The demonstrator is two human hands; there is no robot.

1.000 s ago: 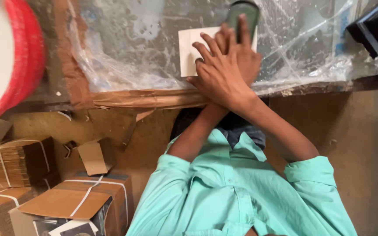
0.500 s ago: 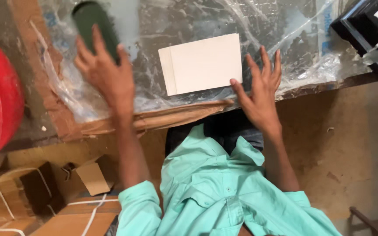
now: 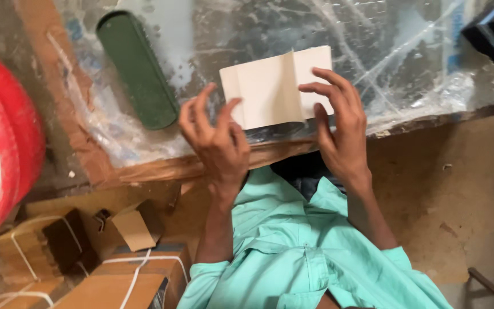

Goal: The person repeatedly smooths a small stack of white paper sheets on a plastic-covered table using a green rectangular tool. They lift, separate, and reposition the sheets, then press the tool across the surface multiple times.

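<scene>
Holding cream folded card (image 3: 270, 88), right hand (image 3: 338, 129), left hand (image 3: 215, 137)

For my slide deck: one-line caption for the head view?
Both hands, left hand and right hand, lift a folded cream card sheet above a plastic-covered table, beside a dark green oblong block.

The person wears a mint-green short-sleeved shirt (image 3: 293, 252) with a collar, forearms bare.
</scene>
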